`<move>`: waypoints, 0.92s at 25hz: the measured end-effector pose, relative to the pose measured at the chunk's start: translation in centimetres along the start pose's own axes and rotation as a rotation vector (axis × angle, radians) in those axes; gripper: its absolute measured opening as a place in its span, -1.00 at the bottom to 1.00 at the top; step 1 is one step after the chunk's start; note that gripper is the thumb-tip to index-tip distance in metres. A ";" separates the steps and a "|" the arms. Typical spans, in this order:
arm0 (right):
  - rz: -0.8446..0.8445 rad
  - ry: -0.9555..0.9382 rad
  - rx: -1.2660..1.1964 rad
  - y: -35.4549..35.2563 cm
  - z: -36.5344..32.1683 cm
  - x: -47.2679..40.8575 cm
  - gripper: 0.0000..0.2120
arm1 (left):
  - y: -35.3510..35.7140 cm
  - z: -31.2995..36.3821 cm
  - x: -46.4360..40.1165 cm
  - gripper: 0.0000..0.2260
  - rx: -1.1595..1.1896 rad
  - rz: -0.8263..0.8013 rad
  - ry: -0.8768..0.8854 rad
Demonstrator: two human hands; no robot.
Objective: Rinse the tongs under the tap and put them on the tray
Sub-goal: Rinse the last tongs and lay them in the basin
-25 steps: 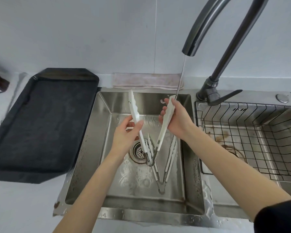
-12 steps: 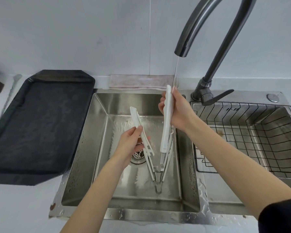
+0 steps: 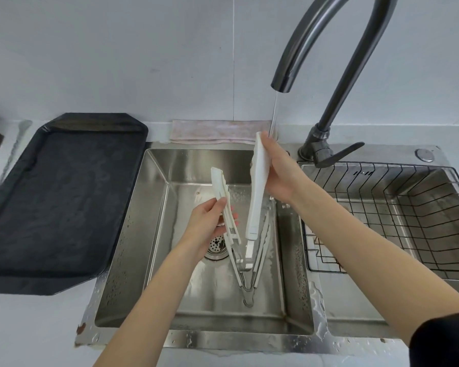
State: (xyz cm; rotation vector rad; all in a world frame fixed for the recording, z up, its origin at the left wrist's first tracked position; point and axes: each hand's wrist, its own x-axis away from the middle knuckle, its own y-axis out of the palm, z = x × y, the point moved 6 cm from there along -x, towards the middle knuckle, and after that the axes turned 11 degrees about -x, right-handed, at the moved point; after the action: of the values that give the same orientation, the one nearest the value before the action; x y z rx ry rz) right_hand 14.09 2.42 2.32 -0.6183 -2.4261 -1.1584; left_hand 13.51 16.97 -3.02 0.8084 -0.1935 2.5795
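Across the head view runs a pale grey countertop [image 3: 24, 327] against a plain light wall, with a stainless steel double sink [image 3: 154, 234] set into it at centre. At the left of the frame lies one black rectangular tray with cut corners [image 3: 59, 197], wet on its surface. A dark curved metal tap [image 3: 329, 62] arches from the upper right, and a thin stream of water falls from it onto the right hand [image 3: 278, 176]. That hand grasps the upper arm of a pair of white plastic tongs with a metal hinge [image 3: 257, 186], held open over the sink. The left hand [image 3: 210, 223] clasps the other arm near the round drain [image 3: 217, 245]. A second pair of tongs [image 3: 260, 258] lies on the basin floor beneath, partly hidden by the held pair. One black wire basket [image 3: 398, 221] fills the right basin, cut off at the frame edge. One folded pinkish cloth [image 3: 212, 131] rests behind the sink. A dark object at the far left edge is too cropped to identify.
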 end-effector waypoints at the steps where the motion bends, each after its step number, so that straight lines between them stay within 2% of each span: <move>1: 0.073 -0.001 -0.008 -0.2 0.0 -0.1 -0.73 | 0.1 0.1 0.0 -0.81 0.005 -0.009 0.008; 4: 0.201 -0.026 0.004 -1.0 -0.1 -0.3 -0.64 | 0.3 0.3 -0.1 -0.85 0.006 0.009 0.028; 8: 0.166 -0.048 0.082 -2.0 0.0 0.4 -0.69 | 0.3 0.7 -0.6 -0.89 0.044 0.045 0.045; 10: 0.190 -0.049 0.165 -2.9 0.4 1.4 -0.74 | 0.7 1.1 -1.0 -0.83 0.057 0.039 0.052; 17: 0.069 -0.221 0.250 -3.8 -1.8 4.9 -0.95 | 5.1 2.0 -2.2 -0.76 0.043 -0.145 -0.002; 20: -0.006 -0.262 0.327 -2.9 -3.3 5.7 -0.87 | 6.8 1.9 -2.2 -0.74 0.056 -0.218 -0.019; 23: 0.004 -0.331 0.423 -2.3 -4.5 6.1 -0.66 | 7.9 2.0 -2.1 -0.72 0.120 -0.264 -0.031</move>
State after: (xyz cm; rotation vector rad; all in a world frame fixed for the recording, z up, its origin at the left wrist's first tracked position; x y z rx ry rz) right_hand 8.42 -1.10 6.63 -0.7190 -2.8242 -0.5373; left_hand 12.65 8.61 -2.67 0.8553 0.0573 2.3478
